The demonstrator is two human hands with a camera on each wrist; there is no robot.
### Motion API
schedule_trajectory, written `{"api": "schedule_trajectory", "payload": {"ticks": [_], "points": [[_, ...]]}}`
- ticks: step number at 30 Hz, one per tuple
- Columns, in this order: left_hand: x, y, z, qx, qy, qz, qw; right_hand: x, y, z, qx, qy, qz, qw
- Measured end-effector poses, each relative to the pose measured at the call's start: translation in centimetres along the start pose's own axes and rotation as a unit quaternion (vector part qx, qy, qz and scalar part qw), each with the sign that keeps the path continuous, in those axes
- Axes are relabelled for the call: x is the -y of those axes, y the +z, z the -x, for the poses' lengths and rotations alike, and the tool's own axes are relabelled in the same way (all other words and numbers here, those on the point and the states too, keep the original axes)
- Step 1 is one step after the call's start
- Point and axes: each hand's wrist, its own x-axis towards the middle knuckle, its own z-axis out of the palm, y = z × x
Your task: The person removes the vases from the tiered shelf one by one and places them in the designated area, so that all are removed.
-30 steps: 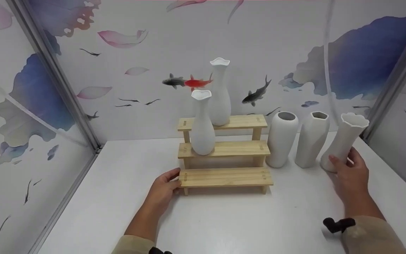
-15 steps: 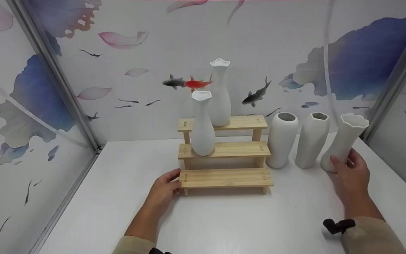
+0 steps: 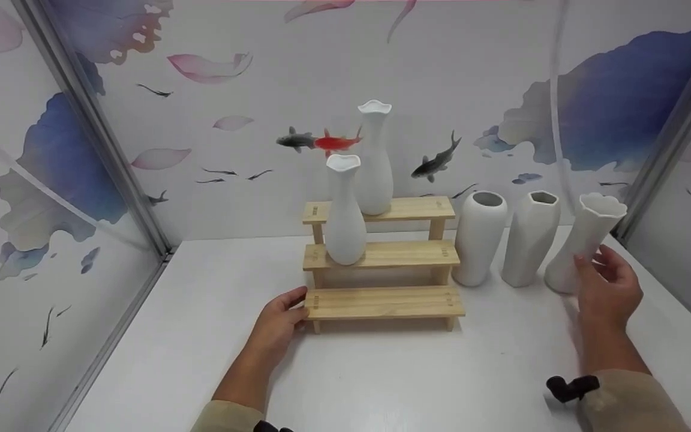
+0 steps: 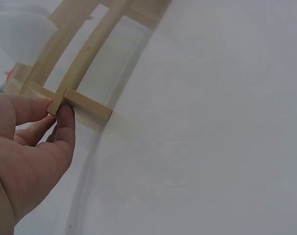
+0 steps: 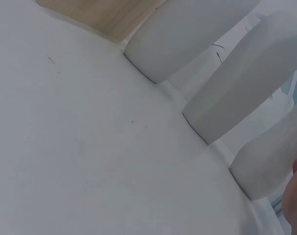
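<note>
The step in hand seems to be the handling of the wavy vase (image 3: 579, 237), which stands on the table (image 3: 417, 378) near the right edge, toward the back right corner. The left hand (image 3: 279, 318) pinches the front left end of the stand (image 3: 408, 255). The right hand (image 3: 612, 294) reaches from the front right, thumb touching the vase below its middle, fingers bent beside it; whether this grip is firm, I cannot tell. Any lift would call for surer contact first.

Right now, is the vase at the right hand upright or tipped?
Upright: the vase sits base-down on the table, scalloped rim facing up, right hand touching its side.
</note>
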Motion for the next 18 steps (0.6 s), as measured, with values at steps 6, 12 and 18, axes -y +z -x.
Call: {"api": "schedule_trajectory", "payload": {"ticks": [6, 12, 18], "points": [[-0.1, 0.0, 0.0, 0.004, -0.001, 0.001, 1.0, 0.8, 1.4, 1.4, 0.006, -0.031, -0.016, 0.9994], [-0.1, 0.0, 0.0, -0.001, -0.002, -0.002, 1.0, 2.0, 2.9, 3.8, 0.052, -0.048, -0.06, 0.9957], [-0.1, 0.0, 0.1, -0.001, -0.003, -0.004, 1.0, 2.5, 4.3, 6.5, 0.1, -0.068, -0.063, 0.9906]]}}
